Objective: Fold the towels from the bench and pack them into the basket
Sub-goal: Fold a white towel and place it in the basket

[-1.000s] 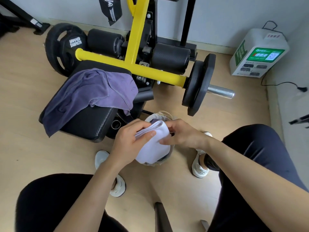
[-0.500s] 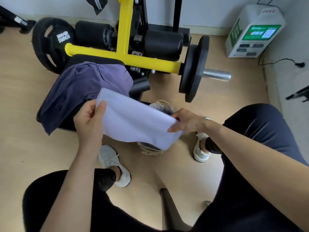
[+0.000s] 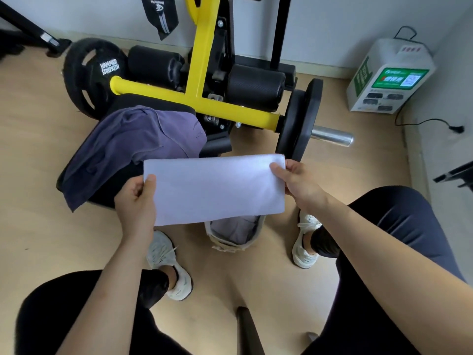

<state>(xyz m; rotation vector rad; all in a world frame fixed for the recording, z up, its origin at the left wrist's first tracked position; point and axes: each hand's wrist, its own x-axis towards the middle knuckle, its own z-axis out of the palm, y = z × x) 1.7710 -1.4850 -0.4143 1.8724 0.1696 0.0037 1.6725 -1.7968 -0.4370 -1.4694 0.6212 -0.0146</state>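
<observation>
I hold a white towel (image 3: 217, 188) stretched flat and level in front of me. My left hand (image 3: 137, 201) pinches its left edge and my right hand (image 3: 297, 181) pinches its right edge. Under the towel's lower edge, on the floor between my feet, stands a small woven basket (image 3: 235, 245) with pale cloth inside; the towel hides its far part. A purple towel (image 3: 133, 144) lies crumpled over the black bench pad (image 3: 107, 190) at the left.
A yellow-framed gym machine (image 3: 202, 73) with black roller pads and weight plates (image 3: 298, 124) stands just beyond the bench. A steel bar end (image 3: 332, 138) sticks out to the right. A white and green box (image 3: 391, 75) sits by the wall.
The white towel was bunched over the basket in both hands. My hands have drawn apart and lifted it, spreading it out flat and level.
</observation>
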